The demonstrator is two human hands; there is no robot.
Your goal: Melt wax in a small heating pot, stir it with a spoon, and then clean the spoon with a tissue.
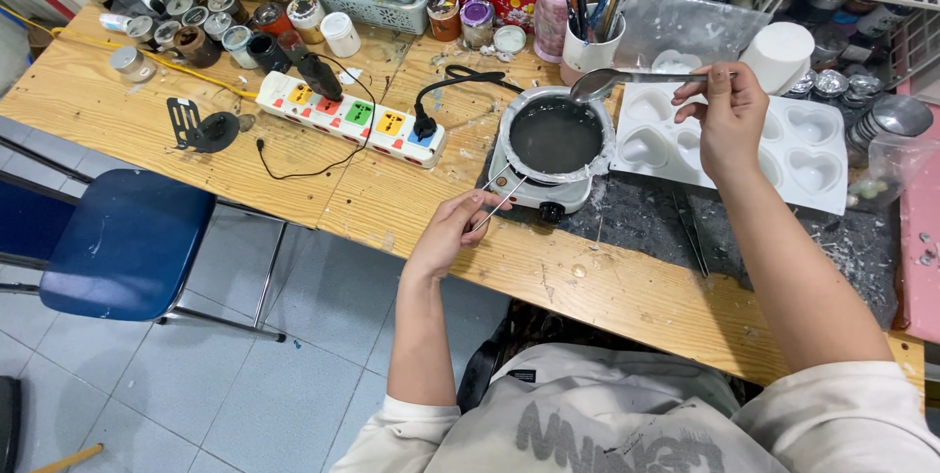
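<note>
Spoon [599,83] was pinched in right hand [729,120] fingers, bowl hovering over far rim of pot [556,135], left of those fingers. Left hand [452,230] fingers clamped the pot's wire handle [501,191]. Best kept level, pot steadied, no drips onto heart mould [813,155].

Both forearms are bare from the elbow down, and neither wrist nor any finger shows a watch, band or ring. The left hand [452,228] sits near the middle of the frame, the right hand [729,116] in the upper right. At the bottom edge, pale off-white sleeves are pushed up to the elbows, the left cuff bunched at lower centre and the right sleeve filling the lower right corner. Between them the chest of the same light garment carries large grey block lettering and a small dark tag above it.
</note>
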